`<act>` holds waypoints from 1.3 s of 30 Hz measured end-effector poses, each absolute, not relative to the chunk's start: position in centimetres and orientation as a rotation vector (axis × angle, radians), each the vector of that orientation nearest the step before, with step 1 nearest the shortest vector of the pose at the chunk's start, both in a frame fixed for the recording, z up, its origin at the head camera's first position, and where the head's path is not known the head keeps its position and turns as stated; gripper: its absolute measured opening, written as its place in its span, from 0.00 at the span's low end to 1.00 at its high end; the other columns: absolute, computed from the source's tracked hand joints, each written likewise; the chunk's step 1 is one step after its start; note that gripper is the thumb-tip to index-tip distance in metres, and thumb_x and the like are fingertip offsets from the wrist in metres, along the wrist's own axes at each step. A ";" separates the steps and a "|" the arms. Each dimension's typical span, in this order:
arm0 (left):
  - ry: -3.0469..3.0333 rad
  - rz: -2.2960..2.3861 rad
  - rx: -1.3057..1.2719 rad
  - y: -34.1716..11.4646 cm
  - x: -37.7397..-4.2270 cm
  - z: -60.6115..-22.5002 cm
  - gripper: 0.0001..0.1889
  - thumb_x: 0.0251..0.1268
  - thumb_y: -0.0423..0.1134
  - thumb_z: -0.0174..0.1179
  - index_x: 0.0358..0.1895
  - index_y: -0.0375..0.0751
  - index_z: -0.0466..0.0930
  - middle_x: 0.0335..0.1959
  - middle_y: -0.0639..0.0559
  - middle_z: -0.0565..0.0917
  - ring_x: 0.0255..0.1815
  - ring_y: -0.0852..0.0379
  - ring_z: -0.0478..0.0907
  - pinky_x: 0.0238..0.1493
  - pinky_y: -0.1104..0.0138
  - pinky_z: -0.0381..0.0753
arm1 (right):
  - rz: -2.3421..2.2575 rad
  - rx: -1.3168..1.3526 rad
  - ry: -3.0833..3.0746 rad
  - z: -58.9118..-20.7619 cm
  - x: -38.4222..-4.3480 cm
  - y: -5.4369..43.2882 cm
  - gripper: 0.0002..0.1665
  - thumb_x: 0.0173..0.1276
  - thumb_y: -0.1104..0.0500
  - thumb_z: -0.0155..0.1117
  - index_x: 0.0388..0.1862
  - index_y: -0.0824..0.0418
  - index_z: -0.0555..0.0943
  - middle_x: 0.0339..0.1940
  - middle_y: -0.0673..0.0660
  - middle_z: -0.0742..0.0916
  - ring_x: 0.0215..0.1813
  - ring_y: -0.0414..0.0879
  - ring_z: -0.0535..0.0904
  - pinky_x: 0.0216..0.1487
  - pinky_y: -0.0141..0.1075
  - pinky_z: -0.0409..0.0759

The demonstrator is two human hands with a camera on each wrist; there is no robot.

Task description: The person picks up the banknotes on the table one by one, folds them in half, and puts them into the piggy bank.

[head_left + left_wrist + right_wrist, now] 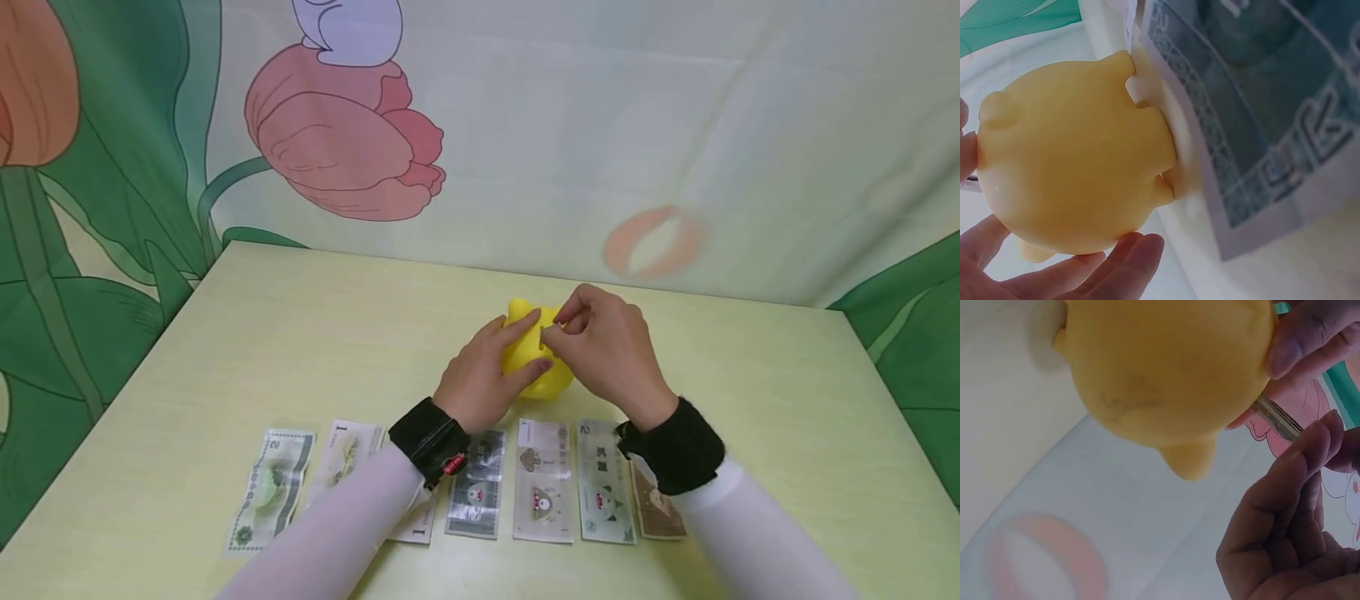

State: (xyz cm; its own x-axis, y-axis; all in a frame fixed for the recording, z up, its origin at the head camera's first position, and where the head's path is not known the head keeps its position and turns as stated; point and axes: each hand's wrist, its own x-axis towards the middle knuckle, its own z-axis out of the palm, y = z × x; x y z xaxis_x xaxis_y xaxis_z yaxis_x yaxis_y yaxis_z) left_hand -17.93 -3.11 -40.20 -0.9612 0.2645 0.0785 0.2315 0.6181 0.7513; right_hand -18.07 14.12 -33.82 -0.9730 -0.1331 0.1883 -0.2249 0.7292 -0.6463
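A yellow piggy bank [553, 385] stands on the table in the head view; its stubby feet show in the left wrist view. My left hand [483, 371] holds it from the left, thumb and fingers spread around its body. Above the top of the bank, my right hand [615, 346] pinches a folded banknote [1280, 419] between thumb and fingertips. The note's far end meets the top of the bank in the right wrist view; how deep it sits there I cannot tell.
Several play banknotes lie in a row nearer me, among them a green one [272, 492] at the left, a pale one [543, 483] and a brown one [660, 508] partly under my right wrist. Behind the pale table [337, 300] hangs a flower-printed cloth [525, 150].
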 end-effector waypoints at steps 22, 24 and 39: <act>2.790 1.284 0.458 -3.3 -17.8 -40.3 0.35 0.74 0.56 0.62 0.80 0.65 0.62 0.81 0.38 0.64 0.81 0.38 0.63 0.71 0.38 0.73 | 1.221 0.258 -2.764 -36.1 -17.6 14.0 0.13 0.73 0.56 0.65 0.49 0.59 0.89 0.36 0.56 0.91 0.42 0.51 0.85 0.41 0.39 0.78; 2.796 1.276 0.460 -3.4 -17.7 -40.3 0.34 0.74 0.56 0.62 0.80 0.65 0.62 0.81 0.38 0.64 0.81 0.37 0.63 0.71 0.38 0.73 | 1.221 0.268 -2.757 -36.1 -17.6 13.9 0.13 0.73 0.56 0.65 0.50 0.59 0.89 0.36 0.57 0.91 0.43 0.51 0.85 0.41 0.39 0.78; 2.825 1.236 0.471 -3.5 -17.7 -40.3 0.35 0.74 0.56 0.62 0.80 0.64 0.62 0.79 0.37 0.66 0.79 0.36 0.66 0.69 0.39 0.76 | 1.199 0.203 -2.644 -37.2 -18.0 13.6 0.09 0.68 0.59 0.71 0.42 0.61 0.92 0.37 0.59 0.89 0.39 0.51 0.86 0.38 0.39 0.79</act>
